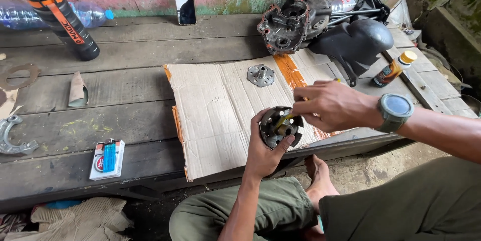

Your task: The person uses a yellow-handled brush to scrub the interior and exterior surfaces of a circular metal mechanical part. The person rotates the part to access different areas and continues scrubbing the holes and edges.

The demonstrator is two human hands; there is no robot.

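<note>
Left hand (pixel 264 151) cups round metal part (pixel 280 126); right hand (pixel 331 105) pokes tool inside.

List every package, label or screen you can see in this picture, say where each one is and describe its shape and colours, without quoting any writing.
Phone: leaning on the back wall, dark screen.
Spray can: back left, lying tilted, black with an orange label band.
Small box: front left, white and red, blue lighter on top.
Small bottle: right, dark with yellow cap.
Cardboard sheet: centre, flattened, brown.

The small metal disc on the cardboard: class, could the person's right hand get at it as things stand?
Probably yes. The metal disc lies uncovered on the cardboard, with nothing between it and the right hand, but that hand holds a thin yellow tool.
</note>
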